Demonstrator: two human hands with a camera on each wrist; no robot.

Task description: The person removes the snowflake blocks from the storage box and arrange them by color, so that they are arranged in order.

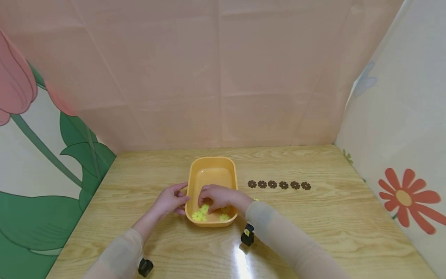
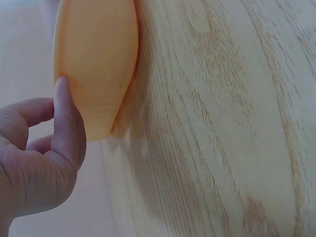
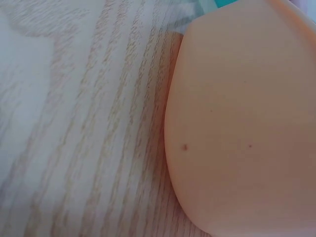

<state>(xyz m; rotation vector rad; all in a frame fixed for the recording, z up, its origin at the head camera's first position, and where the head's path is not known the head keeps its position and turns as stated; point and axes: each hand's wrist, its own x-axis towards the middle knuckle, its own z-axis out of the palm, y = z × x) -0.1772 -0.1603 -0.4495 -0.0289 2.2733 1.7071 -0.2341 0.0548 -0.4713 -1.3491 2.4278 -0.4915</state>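
An orange-yellow plastic basin stands on the table. My left hand grips its left rim, and in the left wrist view a fingertip presses the outer wall just under the rim. My right hand reaches down inside the basin with bent fingers, among yellow flower-shaped interlocking discs. One yellow disc shows between thumb and fingertips; I cannot tell whether they pinch it. More yellow discs lie in the near right corner. The right wrist view holds only the basin's outside wall and wood.
Several dark brown flower-shaped discs form a row on the table, right of the basin. A bit of a yellow disc peeks out behind the right sleeve. A pink cloth hangs along the back edge, with flower-printed panels at both sides.
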